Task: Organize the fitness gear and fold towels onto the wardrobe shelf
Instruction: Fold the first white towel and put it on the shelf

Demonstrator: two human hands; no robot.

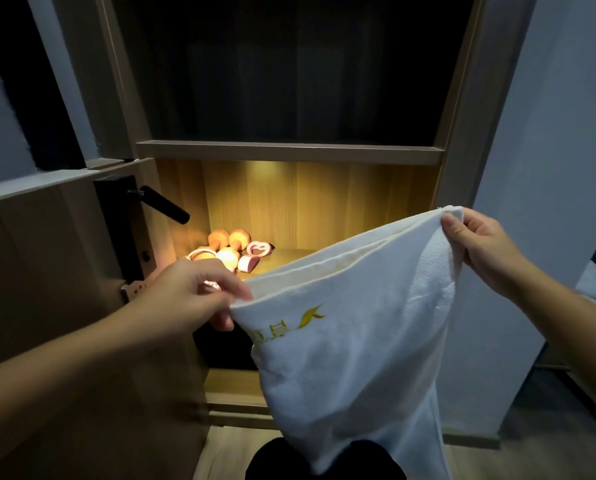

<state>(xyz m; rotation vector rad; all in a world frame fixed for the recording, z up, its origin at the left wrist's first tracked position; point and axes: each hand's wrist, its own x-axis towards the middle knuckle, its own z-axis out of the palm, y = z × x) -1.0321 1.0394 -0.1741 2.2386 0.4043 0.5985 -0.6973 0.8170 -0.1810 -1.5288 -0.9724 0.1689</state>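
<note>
I hold the white terry towel with gold embroidery (352, 341) in the air in front of the wardrobe; it appears doubled along its top edge.

1. My left hand (199, 292) pinches the lower-left corner between thumb and fingers.
2. My right hand (480, 244) pinches the upper-right corner, held higher.
3. The held edge slants from lower left to upper right. The remainder hangs toward the floor.
4. The lit wooden wardrobe shelf (289, 252) lies behind that edge, beyond both hands.
5. The pink and orange fitness gear (230, 252) sits at the shelf's left end, nearer the left hand.

Judgement: level the edge, complete the fold, then place the towel to the right of the gear.
</note>
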